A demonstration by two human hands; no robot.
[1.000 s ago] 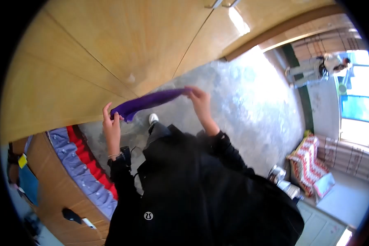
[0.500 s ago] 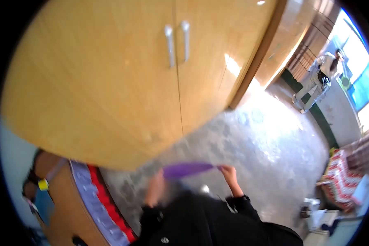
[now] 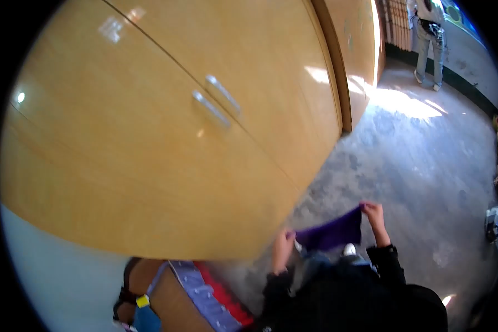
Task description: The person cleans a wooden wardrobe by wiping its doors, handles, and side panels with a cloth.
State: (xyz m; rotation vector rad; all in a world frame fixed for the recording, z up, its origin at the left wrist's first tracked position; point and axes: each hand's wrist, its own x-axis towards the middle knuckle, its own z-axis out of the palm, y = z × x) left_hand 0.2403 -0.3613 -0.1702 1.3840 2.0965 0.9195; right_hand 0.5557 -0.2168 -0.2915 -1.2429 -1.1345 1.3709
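Note:
A purple cloth (image 3: 332,231) hangs stretched between my two hands, low in the head view and above the floor. My left hand (image 3: 284,246) pinches its left corner. The upper right corner is gripped in the fingers of my right hand (image 3: 373,214), which is held a little higher. Below the cloth, parts of my shoes (image 3: 349,250) show. In front of me stands a tall, light wooden wardrobe (image 3: 149,155) with two closed doors and two metal handles (image 3: 222,93).
At the lower left is a brown surface (image 3: 177,301) with a lilac and red textile (image 3: 210,296) and a blue item with a yellow tag (image 3: 143,301). A person (image 3: 429,41) stands at the upper right. The grey concrete floor (image 3: 415,166) runs along the right.
The view has turned, so the wardrobe tilts and my hands appear farther right. The purple cloth, a narrow blurred strip before, now hangs spread open. The person now stands more upright.

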